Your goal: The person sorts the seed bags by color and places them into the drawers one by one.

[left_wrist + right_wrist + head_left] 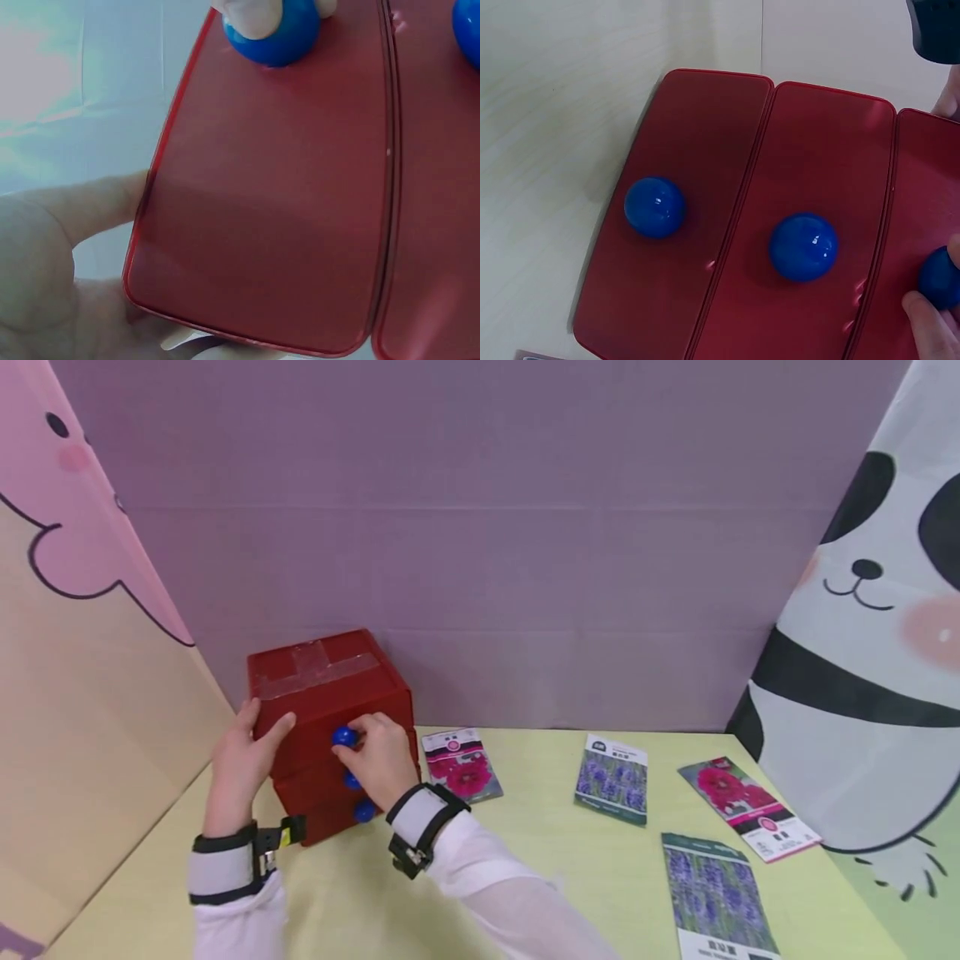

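The red drawer box (318, 739) stands between the hands; the left hand (242, 760), fingers extended, presses its adjacent side while the right hand (386, 760) pinches the top blue knob (344, 737). Assessed as light, fairly stiff; the glossy knob, possibly slippery, is best gripped around its sides.

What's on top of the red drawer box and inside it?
Strips of clear tape cross the top of the box. Its inside is covered: the three drawers look shut, so contents cannot be seen.
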### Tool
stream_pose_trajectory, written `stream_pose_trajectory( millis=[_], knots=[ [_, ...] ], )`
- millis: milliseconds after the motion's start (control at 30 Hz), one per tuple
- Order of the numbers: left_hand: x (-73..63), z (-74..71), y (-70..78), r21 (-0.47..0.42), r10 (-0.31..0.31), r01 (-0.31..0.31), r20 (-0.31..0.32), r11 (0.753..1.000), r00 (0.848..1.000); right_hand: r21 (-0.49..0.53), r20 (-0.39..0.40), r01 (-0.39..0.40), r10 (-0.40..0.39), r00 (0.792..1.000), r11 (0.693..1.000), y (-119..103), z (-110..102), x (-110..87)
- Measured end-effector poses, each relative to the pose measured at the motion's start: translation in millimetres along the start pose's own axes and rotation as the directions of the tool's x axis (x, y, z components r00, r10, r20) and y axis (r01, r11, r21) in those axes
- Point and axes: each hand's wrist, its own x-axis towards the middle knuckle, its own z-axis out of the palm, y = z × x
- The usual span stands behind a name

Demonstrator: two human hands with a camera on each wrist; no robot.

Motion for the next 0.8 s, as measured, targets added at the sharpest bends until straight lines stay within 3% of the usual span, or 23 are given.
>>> stream_pose_trajectory(
  millis=[100,333,467,633,800],
  knots=[
    [-1.3,-1.1,-1.0,-0.01,0.004,-0.004,0.021,1.0,1.0,0.013,0.008,-0.008,0.008,1.0,1.0,0,-1,-0.2],
    [-5.7,-7.2,-2.0,-0.133,-0.068,0.08,0.096,0.988,0.993,0.062,0.028,-0.059,0.057,0.998,0.996,1,-1,-0.7],
    [-2.5,-13.7,-4.9,-0.178,-0.041,0.072,0.17,0.981,0.985,0.09,0.026,-0.079,0.077,0.997,0.993,2,-1,-1.0],
    [2.1,-19.5,-10.1,-0.167,-0.037,0.081,0.251,0.983,0.967,0.089,0.021,-0.058,0.056,0.998,0.994,1,-3,-3.5],
    [3.1,-22.7,-12.2,-0.142,-0.058,0.103,0.287,0.985,0.956,0.086,0.024,-0.057,0.055,0.998,0.995,0,-4,-7.3]
  ],
)
